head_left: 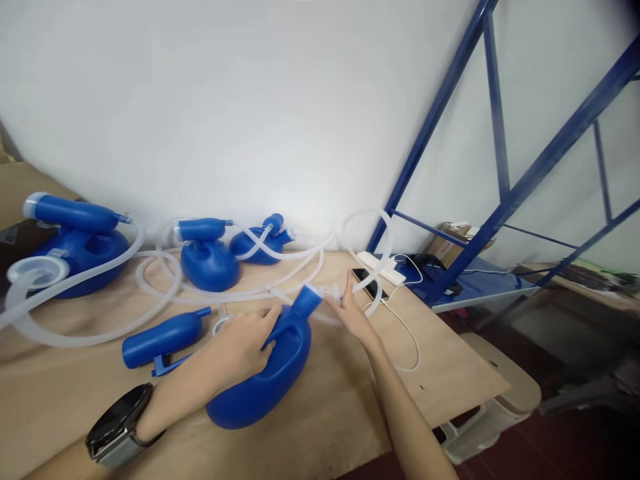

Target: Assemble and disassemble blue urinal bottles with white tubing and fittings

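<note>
The blue plastic urinal bottle (265, 393) tilts above the front of the desk (425, 393), neck (307, 303) toward the right hand (354, 319); it looks light, hollow and fairly stiff, perhaps slightly slick, so its handle probably offers the surest hold. The left hand (247, 343) is curled around that handle, while the right, partly open, is at the clear hose fitting (336, 292) beside the neck, though whether it pinches it I cannot tell.

Smooth plastic bottle (280, 373), matt wooden tabletop (450, 377), painted metal frame (434, 120)
</note>
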A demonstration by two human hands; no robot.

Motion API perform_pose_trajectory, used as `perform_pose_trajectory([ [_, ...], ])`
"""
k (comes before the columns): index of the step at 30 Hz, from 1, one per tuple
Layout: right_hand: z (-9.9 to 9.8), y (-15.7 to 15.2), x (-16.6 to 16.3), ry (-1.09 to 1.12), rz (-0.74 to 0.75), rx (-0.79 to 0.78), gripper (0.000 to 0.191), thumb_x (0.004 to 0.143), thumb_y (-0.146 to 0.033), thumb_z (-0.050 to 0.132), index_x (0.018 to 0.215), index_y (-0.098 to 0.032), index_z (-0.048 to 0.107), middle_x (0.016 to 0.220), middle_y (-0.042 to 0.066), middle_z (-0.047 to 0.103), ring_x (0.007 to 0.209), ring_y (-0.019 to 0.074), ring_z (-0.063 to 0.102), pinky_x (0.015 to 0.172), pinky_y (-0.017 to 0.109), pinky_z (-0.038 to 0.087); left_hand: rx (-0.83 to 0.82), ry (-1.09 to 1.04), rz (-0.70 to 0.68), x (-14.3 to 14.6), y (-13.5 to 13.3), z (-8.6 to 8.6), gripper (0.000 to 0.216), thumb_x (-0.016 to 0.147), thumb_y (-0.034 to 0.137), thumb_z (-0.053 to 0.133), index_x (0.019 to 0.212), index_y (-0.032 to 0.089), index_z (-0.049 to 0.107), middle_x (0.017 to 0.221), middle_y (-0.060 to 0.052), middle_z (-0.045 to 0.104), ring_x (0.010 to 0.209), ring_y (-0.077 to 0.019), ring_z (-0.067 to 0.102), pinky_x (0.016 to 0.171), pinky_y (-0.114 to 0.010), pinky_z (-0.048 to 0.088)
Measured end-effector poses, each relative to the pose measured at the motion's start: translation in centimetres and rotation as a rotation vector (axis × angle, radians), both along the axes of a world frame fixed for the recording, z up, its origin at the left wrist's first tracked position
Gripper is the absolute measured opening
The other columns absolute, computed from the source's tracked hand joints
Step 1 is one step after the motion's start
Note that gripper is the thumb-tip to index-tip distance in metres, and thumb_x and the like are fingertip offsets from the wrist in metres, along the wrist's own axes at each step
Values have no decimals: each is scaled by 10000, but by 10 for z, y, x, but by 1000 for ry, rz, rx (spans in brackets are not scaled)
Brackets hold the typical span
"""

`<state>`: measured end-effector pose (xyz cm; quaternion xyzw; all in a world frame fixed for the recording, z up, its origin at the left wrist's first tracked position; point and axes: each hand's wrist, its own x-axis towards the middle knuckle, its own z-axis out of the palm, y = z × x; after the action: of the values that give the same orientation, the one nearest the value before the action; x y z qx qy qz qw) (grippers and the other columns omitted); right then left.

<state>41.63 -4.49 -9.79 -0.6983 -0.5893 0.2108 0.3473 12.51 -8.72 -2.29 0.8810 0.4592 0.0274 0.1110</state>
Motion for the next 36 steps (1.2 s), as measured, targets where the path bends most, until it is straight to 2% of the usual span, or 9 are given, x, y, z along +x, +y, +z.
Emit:
perform_pose_trajectory([
  [3, 17, -17, -16, -404, -114, -99, 1017, 987, -628, 512, 1705, -204, -70, 1526, 283, 479, 1263, 419, 636, 1004, 503, 498, -56, 47, -19, -12, -2, 15, 475, 964, 267, 578, 1427, 189, 505, 1293, -151, 692, 1132, -366, 697, 884, -437, 533],
  [5, 30, -30, -26, -588, -89, -154, 978, 979, -593, 572, 1715, -233, 37, 1343, 246, 587, 1095, 392, 699, 893, 451, 523, -102, 46, -42, -19, -3, 20, 466, 941, 246, 605, 1396, 195, 519, 1259, -123, 698, 1107, -341, 703, 877, -414, 525],
  [7, 42, -43, -33, -681, -70, -95, 858, 971, -573, 609, 1688, -274, 244, 1262, 205, 597, 1054, 360, 693, 819, 397, 521, -114, 19, -54, -23, -3, 20, 475, 916, 232, 627, 1381, 212, 529, 1236, -102, 698, 1080, -328, 706, 852, -401, 521],
  [10, 58, -52, -43, -560, -14, 142, 523, 1028, -561, 514, 1442, -254, 605, 1261, 163, 593, 1117, 303, 649, 861, 370, 515, -93, -22, -77, -28, 0, 13, 554, 889, 249, 671, 1419, 237, 513, 1236, -99, 692, 1083, -326, 700, 853, -390, 516],
  [12, 66, -46, -48, -370, 184, 235, 433, 1049, -565, 467, 1182, -232, 709, 1186, 110, 633, 1105, 243, 631, 949, 351, 494, -78, -27, -90, -30, 2, 8, 576, 888, 273, 696, 1433, 239, 511, 1239, -106, 690, 1086, -327, 696, 868, -389, 514],
  [16, 70, -16, -53, -142, 485, 247, 505, 1045, -586, 455, 760, -194, 597, 820, 33, 613, 828, 173, 572, 820, 296, 451, -60, -8, -99, -29, 2, 5, 598, 906, 293, 719, 1457, 227, 495, 1256, -119, 690, 1090, -334, 700, 879, -398, 522],
  [21, 63, 14, -54, 52, 673, 38, 621, 989, -688, 481, 625, -185, 479, 613, -20, 449, 619, 111, 391, 597, 252, 324, -78, 125, -66, -15, -10, 22, 561, 964, 291, 695, 1466, 151, 486, 1250, -157, 697, 1098, -382, 711, 872, -447, 548],
  [29, 48, 20, -52, 194, 682, -45, 696, 926, -796, 475, 623, -177, 571, 564, -7, 471, 579, 113, 406, 556, 246, 337, -89, 252, -46, 3, -18, 39, 617, 904, 279, 799, 1434, 108, 533, 1289, -225, 691, 1181, -418, 685, 944, -459, 554],
  [36, 51, 24, -49, 200, 680, -71, 704, 874, -817, 539, 574, -181, 486, 559, -23, 418, 573, 93, 349, 555, 236, 319, -54, 234, -54, -2, -17, 32, 739, 884, 318, 821, 1501, 101, 479, 1203, -236, 718, 1053, -450, 728, 863, -509, 574],
])
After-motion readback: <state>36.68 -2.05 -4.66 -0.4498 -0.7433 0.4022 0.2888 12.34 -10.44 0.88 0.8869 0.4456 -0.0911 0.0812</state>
